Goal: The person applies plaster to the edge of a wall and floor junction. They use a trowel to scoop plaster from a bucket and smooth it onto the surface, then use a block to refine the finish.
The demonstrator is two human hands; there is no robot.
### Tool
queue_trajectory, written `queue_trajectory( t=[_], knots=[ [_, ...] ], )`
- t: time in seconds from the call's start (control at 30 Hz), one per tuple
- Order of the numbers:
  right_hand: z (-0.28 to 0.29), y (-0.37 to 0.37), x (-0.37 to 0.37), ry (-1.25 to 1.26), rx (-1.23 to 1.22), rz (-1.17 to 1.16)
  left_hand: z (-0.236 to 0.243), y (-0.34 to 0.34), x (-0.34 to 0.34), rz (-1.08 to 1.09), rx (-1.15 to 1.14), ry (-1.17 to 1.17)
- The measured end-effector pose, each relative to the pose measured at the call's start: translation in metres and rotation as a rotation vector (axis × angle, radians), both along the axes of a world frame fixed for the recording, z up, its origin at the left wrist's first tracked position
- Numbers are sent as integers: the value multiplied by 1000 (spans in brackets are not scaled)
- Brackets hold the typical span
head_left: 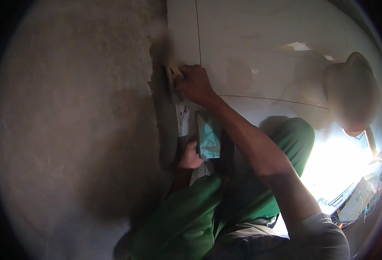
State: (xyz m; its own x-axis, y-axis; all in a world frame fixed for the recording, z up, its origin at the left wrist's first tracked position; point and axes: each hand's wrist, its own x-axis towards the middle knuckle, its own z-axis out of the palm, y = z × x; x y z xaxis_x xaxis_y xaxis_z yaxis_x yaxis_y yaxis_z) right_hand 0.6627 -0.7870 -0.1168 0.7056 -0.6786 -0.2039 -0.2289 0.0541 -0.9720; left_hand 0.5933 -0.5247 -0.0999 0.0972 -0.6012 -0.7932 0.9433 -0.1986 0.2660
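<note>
My right hand (195,84) is closed around a pale, thin tool (174,74) at the left edge of the white tiles (243,52). The tool's far end is blurred, and its kind is unclear. Closer to me, my left hand (191,157) grips the left side of a teal rectangular block (209,136), its thumb against the side and its other fingers hidden. Grey smears and light patches mark the block's face. Along the tile edge runs a dark, wet-looking strip (167,130), beside the rough grey-brown surface (78,108).
Green-clad knees (292,138) are bent beneath my arms. At the right is a pale rounded, helmet-like shape (353,97), above a very bright patch of light (338,164). Tangled thin wires (368,206) and a pale box-like item (357,201) lie at the lower right.
</note>
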Motion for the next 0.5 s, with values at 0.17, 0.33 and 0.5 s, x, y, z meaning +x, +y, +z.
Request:
queue_trajectory(
  t=[0.17, 0.33, 0.5],
  knots=[
    [-3, -59, 13, -54, 25, -48, -7, -9, -1, 34, -44, 63],
    [-23, -77, 35, 42, -167, 86, -15, 2, 7, -57, -169, 7],
    [-19, -81, 13, 43, -140, 203, 59, -44, 40, -995, 65, -907]
  ],
)
